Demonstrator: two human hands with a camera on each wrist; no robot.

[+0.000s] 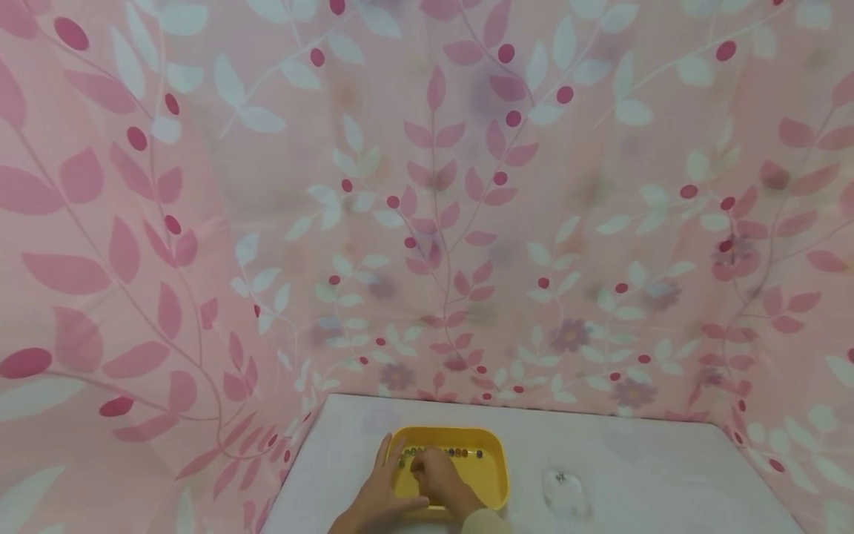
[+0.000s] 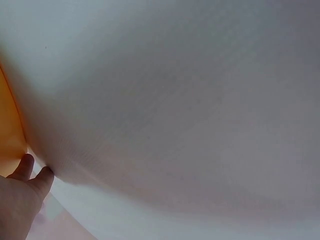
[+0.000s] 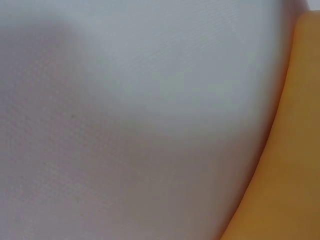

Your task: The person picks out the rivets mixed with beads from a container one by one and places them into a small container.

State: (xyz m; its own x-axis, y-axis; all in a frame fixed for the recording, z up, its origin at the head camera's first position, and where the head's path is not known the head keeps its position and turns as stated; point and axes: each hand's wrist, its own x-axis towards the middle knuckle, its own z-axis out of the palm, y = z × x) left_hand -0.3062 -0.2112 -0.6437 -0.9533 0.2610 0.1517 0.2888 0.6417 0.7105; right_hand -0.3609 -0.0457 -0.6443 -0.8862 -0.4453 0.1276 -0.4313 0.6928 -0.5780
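A yellow tray [image 1: 499, 463] lies on a white table [image 1: 654, 475] near the bottom of the head view. Small dark beads [image 1: 460, 452] lie in a row along its far inner wall. My left hand [image 1: 383, 475] rests flat on the tray's left rim with straight fingers; its fingertips [image 2: 31, 172] show beside the tray's yellow edge [image 2: 9, 135]. My right hand [image 1: 420, 466] is inside the tray, fingers curled down over the left end of the bead row. Whether it pinches a bead is hidden. The right wrist view shows only blurred table [image 3: 125, 125] and tray wall [image 3: 287, 175].
A small clear object [image 1: 563, 486] with a dark speck lies on the table just right of the tray. Pink curtains printed with leaves [image 1: 427, 222] close in the table at the back and on both sides.
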